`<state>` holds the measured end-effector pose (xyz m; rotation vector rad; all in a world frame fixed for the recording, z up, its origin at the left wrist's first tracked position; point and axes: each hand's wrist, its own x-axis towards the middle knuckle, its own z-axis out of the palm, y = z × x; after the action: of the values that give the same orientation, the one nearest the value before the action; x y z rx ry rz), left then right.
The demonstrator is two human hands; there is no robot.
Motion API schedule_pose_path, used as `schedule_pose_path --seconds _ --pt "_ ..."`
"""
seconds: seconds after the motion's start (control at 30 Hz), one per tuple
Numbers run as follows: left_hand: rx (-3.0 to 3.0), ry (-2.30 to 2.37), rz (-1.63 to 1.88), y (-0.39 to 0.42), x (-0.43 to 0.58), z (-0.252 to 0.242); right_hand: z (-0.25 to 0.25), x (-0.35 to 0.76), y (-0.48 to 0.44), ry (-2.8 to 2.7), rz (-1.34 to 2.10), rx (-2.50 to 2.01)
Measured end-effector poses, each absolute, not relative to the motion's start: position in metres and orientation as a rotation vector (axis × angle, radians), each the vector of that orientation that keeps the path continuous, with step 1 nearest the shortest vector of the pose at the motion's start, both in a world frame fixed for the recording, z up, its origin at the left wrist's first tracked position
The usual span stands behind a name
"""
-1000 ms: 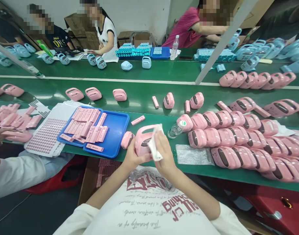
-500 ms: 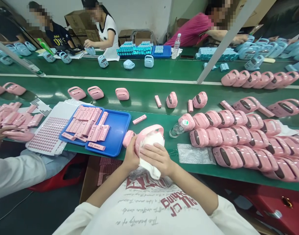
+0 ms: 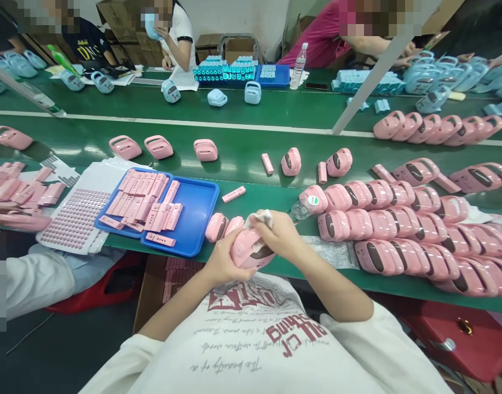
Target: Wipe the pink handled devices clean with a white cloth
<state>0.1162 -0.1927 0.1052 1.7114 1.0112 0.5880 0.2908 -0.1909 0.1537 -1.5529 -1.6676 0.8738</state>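
Observation:
Close to my chest I hold a glossy pink plastic casing (image 3: 243, 249), rounded, with a dark oval window on its side. My left hand (image 3: 225, 264) is wrapped round its left and lower side. In my right hand (image 3: 282, 234) a white cloth (image 3: 262, 219) is pinched and pressed to the top of the casing, which hides part of it. Another pink casing (image 3: 216, 227) sits on the table just beyond my left hand. A loose pink bar with small buttons (image 3: 234, 193) lies farther up.
Blue trays (image 3: 199, 219) with pink bars stand left, beside sheets of stickers (image 3: 76, 221). Rows of pink casings (image 3: 371, 225) fill the right, near a clear bottle (image 3: 300, 210) and a plastic bag (image 3: 330, 253). Co-workers across the green table (image 3: 164, 117) handle blue casings; a neighbour's sleeve (image 3: 39, 282) is left.
The held casing has turned so its dark window shows. My right hand has gone from lying flat over the cloth to pinching it bunched at the casing's top.

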Motion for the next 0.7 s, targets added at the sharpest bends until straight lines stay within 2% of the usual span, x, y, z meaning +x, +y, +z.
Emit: schedule_pose_path --seconds 0.1,0.17,0.23,0.3,0.4,0.5,0.57,0.63,0.7 --pt "1.7 1.028 0.542 -0.194 0.12 0.101 0.171 0.273 -0.187 -2.087 0.614 -1.741" --pt "1.686 1.021 0.573 -0.194 0.12 0.099 0.177 0.27 -0.182 -2.186 0.619 -1.726" --pt "1.684 1.014 0.588 -0.192 0.116 0.098 0.175 0.28 -0.175 -2.127 0.844 -1.576" --pt "1.669 1.009 0.6 -0.19 0.109 0.097 0.163 0.297 -0.169 -1.918 1.215 -1.35" --pt "1.547 0.955 0.712 -0.187 0.101 0.095 0.13 0.321 -0.161 -1.247 1.557 -1.201" --pt "1.321 0.849 0.883 -0.183 0.1 0.094 0.1 0.328 -0.158 -0.573 1.392 -1.194" --pt "1.168 0.826 0.97 -0.181 0.103 0.094 0.091 0.321 -0.162 -0.419 1.212 -1.147" --pt "1.054 0.864 1.034 -0.178 0.107 0.093 0.094 0.305 -0.171 -0.519 1.076 -1.143" --pt "0.996 0.908 1.057 -0.175 0.112 0.091 0.103 0.287 -0.182 -0.873 0.932 -1.193"
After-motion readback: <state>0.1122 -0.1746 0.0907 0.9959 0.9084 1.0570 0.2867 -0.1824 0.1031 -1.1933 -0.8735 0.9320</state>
